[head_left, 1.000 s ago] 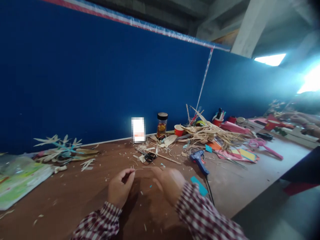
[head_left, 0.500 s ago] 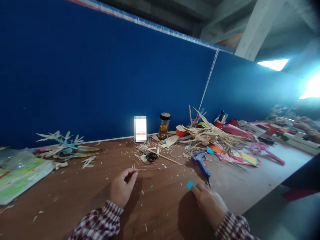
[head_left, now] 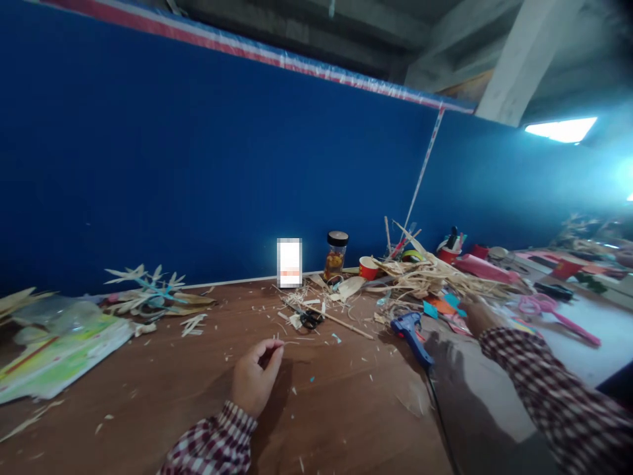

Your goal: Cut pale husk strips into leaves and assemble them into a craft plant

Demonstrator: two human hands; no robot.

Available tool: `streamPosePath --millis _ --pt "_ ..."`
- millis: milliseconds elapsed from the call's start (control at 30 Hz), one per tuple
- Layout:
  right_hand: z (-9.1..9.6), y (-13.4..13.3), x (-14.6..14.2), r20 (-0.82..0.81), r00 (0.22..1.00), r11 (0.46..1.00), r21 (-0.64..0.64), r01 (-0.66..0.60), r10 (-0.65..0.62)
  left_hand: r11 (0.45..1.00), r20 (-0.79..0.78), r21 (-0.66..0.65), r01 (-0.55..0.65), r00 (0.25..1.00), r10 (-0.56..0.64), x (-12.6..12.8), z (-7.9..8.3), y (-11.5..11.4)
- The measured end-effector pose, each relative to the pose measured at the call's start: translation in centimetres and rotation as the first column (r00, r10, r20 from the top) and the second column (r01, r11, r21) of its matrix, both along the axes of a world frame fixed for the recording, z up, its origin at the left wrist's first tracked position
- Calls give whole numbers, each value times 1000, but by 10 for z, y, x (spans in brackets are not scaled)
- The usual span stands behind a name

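My left hand [head_left: 257,377] is closed in a pinch over the brown table, thumb and forefinger holding a thin pale strip [head_left: 293,342] that sticks out to the right. Over at the pile of coloured paper, my right hand [head_left: 479,318] reaches out with a blue piece of paper [head_left: 457,305] at its fingertips; the fingers are partly hidden and blurred. Orange paper [head_left: 449,301] and another blue piece [head_left: 430,309] lie beside it. A blue glue gun [head_left: 414,336] rests between my hands, its cord trailing toward me. Black-handled scissors [head_left: 310,320] lie beyond my left hand.
Dried husk strips [head_left: 435,272] are heaped at the back right, near a red paper cup [head_left: 368,268] and a black-lidded jar [head_left: 335,257]. Pink scissors [head_left: 558,316] lie far right. A pale leaf-like plant [head_left: 148,290] and a green-yellow sheet [head_left: 59,356] are on the left.
My right hand has moved right and away from me, carrying the blue paper to the paper pile. The left hand keeps its pinch. The view has shifted slightly.
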State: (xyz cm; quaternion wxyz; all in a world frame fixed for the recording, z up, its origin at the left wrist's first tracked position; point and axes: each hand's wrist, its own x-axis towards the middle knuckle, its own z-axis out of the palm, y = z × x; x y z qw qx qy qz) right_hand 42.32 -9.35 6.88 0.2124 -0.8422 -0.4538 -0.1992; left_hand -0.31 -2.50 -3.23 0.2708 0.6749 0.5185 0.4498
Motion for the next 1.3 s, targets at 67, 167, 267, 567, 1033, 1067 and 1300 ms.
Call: streamPosePath --millis 67,167,267,567,1033,1067,1300 --pt "2 14 -7 -7 990 987 -75 -143 143 999 75 -38 2 997 1 0 2 0" --pt "-4 31 -63 -44 910 899 -142 -414 412 987 260 -157 38 966 5 0 5 1" --pt "-18 42 -156 -191 601 608 -27 -794 776 943 472 -308 126 881 37 0 7 3" --pt "-73 72 -299 -761 4 520 439 -732 648 881 641 -379 283 767 29 -4 7 5" --pt "-87 79 -279 -857 -112 674 470 -570 502 910 529 -354 217 849 4 1 9 1" --pt "-87 76 -282 -851 -121 658 478 -582 512 908 520 -348 233 854 -20 0 10 1" --pt "-87 70 -292 -779 -111 572 540 -617 617 913 393 -344 219 917 -71 -5 9 3"
